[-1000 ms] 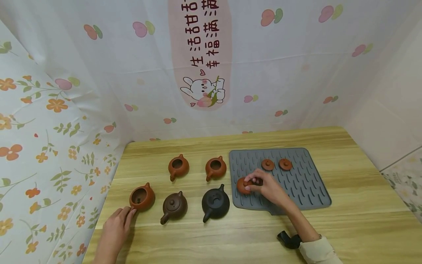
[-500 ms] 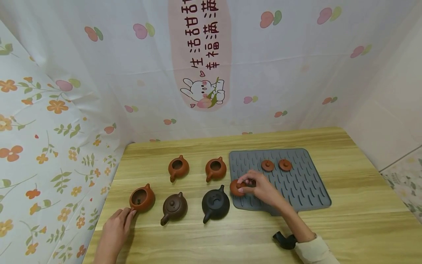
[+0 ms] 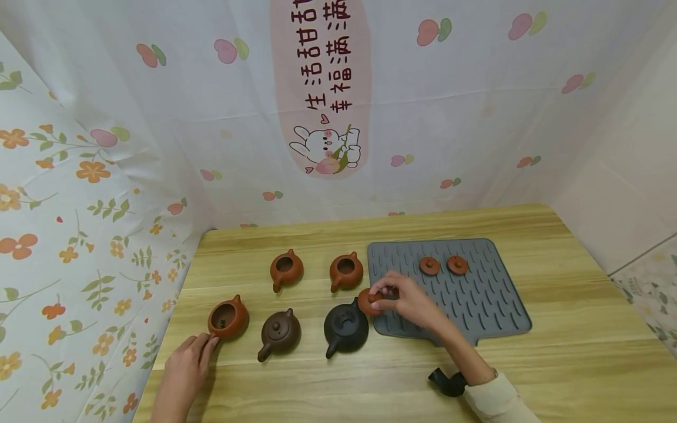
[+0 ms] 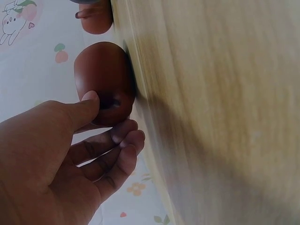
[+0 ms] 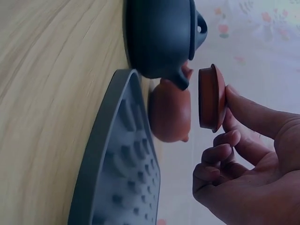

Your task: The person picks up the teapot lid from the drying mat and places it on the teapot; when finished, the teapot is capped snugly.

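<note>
At the left, an orange-brown clay teapot [image 3: 240, 322] stands lidless on the table. My left hand [image 3: 182, 370] pinches its handle; in the left wrist view the thumb lies on top of it and the other fingers curl below. A large reddish clay lid [image 3: 367, 301] hangs by its knob from my right hand [image 3: 412, 301], raised beside the black teapot [image 3: 351, 338] and overlapping its spout in the head view. Thumb and index finger pinch this lid [image 5: 212, 98] in the right wrist view. Some small dark bits show inside the lidless pot.
Two smaller lidless orange teapots [image 3: 294, 274] stand behind. A dark brown lidded teapot [image 3: 288, 338] sits between the held pot and the black one. On the grey ribbed mat [image 3: 499, 308] lie two small orange lids [image 3: 457, 264]. A floral cloth [image 3: 238, 135] hangs behind the table.
My right hand has carried the lid leftward, from over the grey mat to beside the black teapot. The left hand has stayed on the handle.
</note>
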A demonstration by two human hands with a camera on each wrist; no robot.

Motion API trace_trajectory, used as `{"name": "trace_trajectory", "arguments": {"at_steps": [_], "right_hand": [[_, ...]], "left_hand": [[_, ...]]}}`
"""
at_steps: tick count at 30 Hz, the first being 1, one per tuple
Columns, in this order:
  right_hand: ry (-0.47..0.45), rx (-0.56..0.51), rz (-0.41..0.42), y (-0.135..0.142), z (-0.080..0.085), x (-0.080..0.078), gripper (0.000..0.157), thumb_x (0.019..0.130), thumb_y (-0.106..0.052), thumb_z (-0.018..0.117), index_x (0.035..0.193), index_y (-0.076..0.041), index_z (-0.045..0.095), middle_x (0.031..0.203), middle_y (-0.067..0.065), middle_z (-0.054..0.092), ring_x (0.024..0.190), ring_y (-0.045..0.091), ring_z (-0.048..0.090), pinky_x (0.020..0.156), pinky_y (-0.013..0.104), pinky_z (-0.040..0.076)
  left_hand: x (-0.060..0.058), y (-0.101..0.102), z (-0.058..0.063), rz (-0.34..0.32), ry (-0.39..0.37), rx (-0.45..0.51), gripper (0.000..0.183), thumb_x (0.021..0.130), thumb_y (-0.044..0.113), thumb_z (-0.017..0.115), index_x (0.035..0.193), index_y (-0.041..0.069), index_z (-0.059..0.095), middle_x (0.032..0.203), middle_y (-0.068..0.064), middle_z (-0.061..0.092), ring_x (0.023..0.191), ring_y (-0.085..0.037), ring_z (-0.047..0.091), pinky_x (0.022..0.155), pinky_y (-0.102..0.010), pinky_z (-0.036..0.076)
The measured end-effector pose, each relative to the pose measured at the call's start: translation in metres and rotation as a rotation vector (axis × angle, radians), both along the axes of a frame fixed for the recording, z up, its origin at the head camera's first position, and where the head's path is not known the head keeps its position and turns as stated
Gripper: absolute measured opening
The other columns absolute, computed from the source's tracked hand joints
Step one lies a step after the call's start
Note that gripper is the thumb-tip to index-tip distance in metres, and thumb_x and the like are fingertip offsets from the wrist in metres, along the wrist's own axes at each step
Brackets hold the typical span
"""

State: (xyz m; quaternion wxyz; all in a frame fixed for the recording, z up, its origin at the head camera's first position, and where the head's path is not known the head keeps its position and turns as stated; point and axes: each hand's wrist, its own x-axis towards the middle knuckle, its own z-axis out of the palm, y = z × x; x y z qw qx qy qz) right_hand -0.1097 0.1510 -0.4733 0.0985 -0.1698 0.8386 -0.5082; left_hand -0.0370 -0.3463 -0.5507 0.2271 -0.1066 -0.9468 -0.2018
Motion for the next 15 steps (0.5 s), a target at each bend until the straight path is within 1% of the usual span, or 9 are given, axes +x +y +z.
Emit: {"name": "trace_trajectory", "arguments": {"at_steps": [2, 4, 5, 7, 9, 12, 15], "right_hand": [[0.012, -0.005, 0.019, -0.004, 0.001, -0.001, 0.012, 0.097, -0.008, 0.084, 0.106, -0.007, 0.077, 0.099, 0.003, 0.054, 0.091, 0.017, 0.047, 0.078, 0.029, 0.043], [0.013, -0.009, 0.031, -0.008, 0.002, -0.001, 0.012, 0.097, -0.009, 0.084, 0.106, -0.008, 0.077, 0.098, 0.003, 0.054, 0.091, 0.017, 0.046, 0.078, 0.030, 0.042], [0.015, -0.008, 0.036, -0.009, 0.002, -0.002, 0.012, 0.097, -0.009, 0.085, 0.106, -0.008, 0.077, 0.098, 0.003, 0.054, 0.091, 0.017, 0.046, 0.078, 0.030, 0.041], [0.020, -0.011, 0.049, -0.013, 0.003, -0.002, 0.012, 0.097, -0.010, 0.084, 0.106, -0.008, 0.077, 0.099, 0.003, 0.054, 0.091, 0.019, 0.046, 0.078, 0.031, 0.041], [0.014, -0.011, 0.053, -0.017, 0.003, -0.002, 0.012, 0.097, -0.011, 0.085, 0.106, -0.010, 0.077, 0.099, 0.003, 0.054, 0.091, 0.021, 0.046, 0.077, 0.032, 0.040], [0.023, -0.014, 0.073, -0.022, 0.004, -0.002, 0.013, 0.097, -0.010, 0.085, 0.107, -0.010, 0.076, 0.100, 0.004, 0.054, 0.091, 0.026, 0.047, 0.077, 0.032, 0.039], [0.028, -0.024, 0.088, -0.026, 0.006, -0.001, 0.014, 0.096, -0.011, 0.085, 0.106, -0.010, 0.077, 0.100, 0.005, 0.054, 0.091, 0.030, 0.048, 0.077, 0.031, 0.039]], "left_hand": [[0.001, 0.002, 0.004, -0.011, 0.004, 0.007, 0.036, 0.115, 0.030, 0.062, 0.095, 0.002, 0.075, 0.080, -0.011, 0.069, 0.068, -0.031, 0.068, 0.057, -0.050, 0.052], [-0.001, -0.002, -0.006, 0.012, 0.009, -0.011, 0.031, 0.114, 0.026, 0.064, 0.094, 0.004, 0.075, 0.080, -0.009, 0.070, 0.068, -0.031, 0.068, 0.058, -0.049, 0.053], [-0.002, -0.004, -0.009, 0.011, 0.002, -0.015, 0.028, 0.113, 0.024, 0.066, 0.095, 0.004, 0.075, 0.080, -0.009, 0.070, 0.069, -0.032, 0.069, 0.058, -0.048, 0.053], [-0.004, -0.010, -0.019, 0.015, 0.001, -0.030, 0.019, 0.109, 0.017, 0.071, 0.096, 0.004, 0.075, 0.082, -0.009, 0.071, 0.070, -0.032, 0.070, 0.060, -0.048, 0.055], [-0.007, -0.016, -0.028, 0.021, -0.006, -0.046, 0.011, 0.104, 0.013, 0.077, 0.096, 0.005, 0.076, 0.083, -0.007, 0.072, 0.071, -0.029, 0.071, 0.060, -0.046, 0.055], [-0.008, -0.021, -0.035, 0.013, -0.002, -0.062, 0.006, 0.098, 0.007, 0.082, 0.097, 0.006, 0.075, 0.083, -0.007, 0.071, 0.071, -0.028, 0.071, 0.059, -0.047, 0.056], [-0.009, -0.023, -0.038, 0.007, 0.005, -0.066, 0.007, 0.096, 0.005, 0.082, 0.097, 0.007, 0.076, 0.081, -0.004, 0.070, 0.069, -0.025, 0.070, 0.057, -0.044, 0.055]]}}
